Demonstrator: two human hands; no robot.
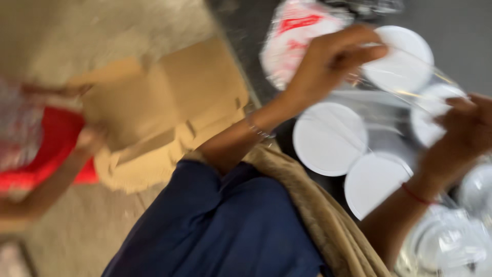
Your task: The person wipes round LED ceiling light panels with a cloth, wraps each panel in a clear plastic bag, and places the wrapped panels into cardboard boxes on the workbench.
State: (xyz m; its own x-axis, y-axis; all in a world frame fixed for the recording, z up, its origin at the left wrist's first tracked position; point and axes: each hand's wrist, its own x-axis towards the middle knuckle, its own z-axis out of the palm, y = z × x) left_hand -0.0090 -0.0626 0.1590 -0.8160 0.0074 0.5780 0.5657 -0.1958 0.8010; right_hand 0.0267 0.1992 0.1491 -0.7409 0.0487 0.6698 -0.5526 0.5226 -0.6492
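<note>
Pinching clear plastic sleeve (410, 95) of white round lids (330, 137) with left hand (328, 64); right hand (464, 136) gripping sleeve's far side. Keeping both grips even, avoiding tearing.

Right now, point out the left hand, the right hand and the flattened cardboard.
left hand (328, 61), head view, on the back of the hand.
right hand (461, 138), head view, on the back of the hand.
flattened cardboard (169, 102), head view, on the middle of its brown face.
</note>
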